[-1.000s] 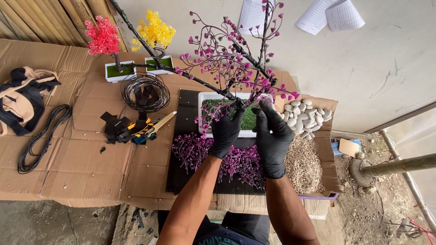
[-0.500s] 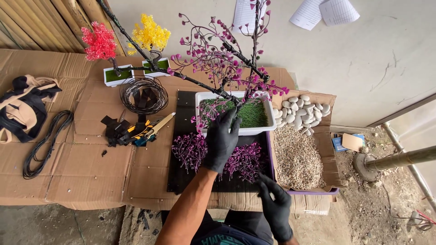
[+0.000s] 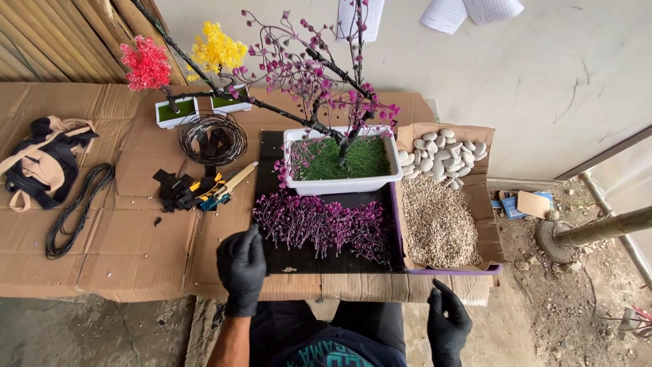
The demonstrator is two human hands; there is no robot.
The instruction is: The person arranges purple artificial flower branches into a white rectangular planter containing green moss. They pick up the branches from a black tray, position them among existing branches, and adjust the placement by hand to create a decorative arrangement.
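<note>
Half a second ago the left hand [image 3: 241, 268] was still up on the rim of the white planter [image 3: 343, 185] and the trunk of the purple tree [image 3: 319, 75]; it has now pulled back to the near edge of the cardboard-covered table [image 3: 136, 238], where it hangs with fingers loosely curled, holding nothing. It sits just left of the black board [image 3: 299, 261], near the heap of loose purple sprigs [image 3: 322, 224] lying across that board. The planter, filled with green artificial grass, stands untouched at the far end of the board with the tree rising out of it, free of both hands. A second ago the right hand [image 3: 448, 323] was also up at the branches; it has since dropped below the table edge, in front of the person's lap, with fingers spread open and empty, well apart from the tree. Just right of the board, the cardboard tray [image 3: 485, 231] holds fine gravel [image 3: 438, 228] in front and white pebbles [image 3: 441, 156] behind.
</note>
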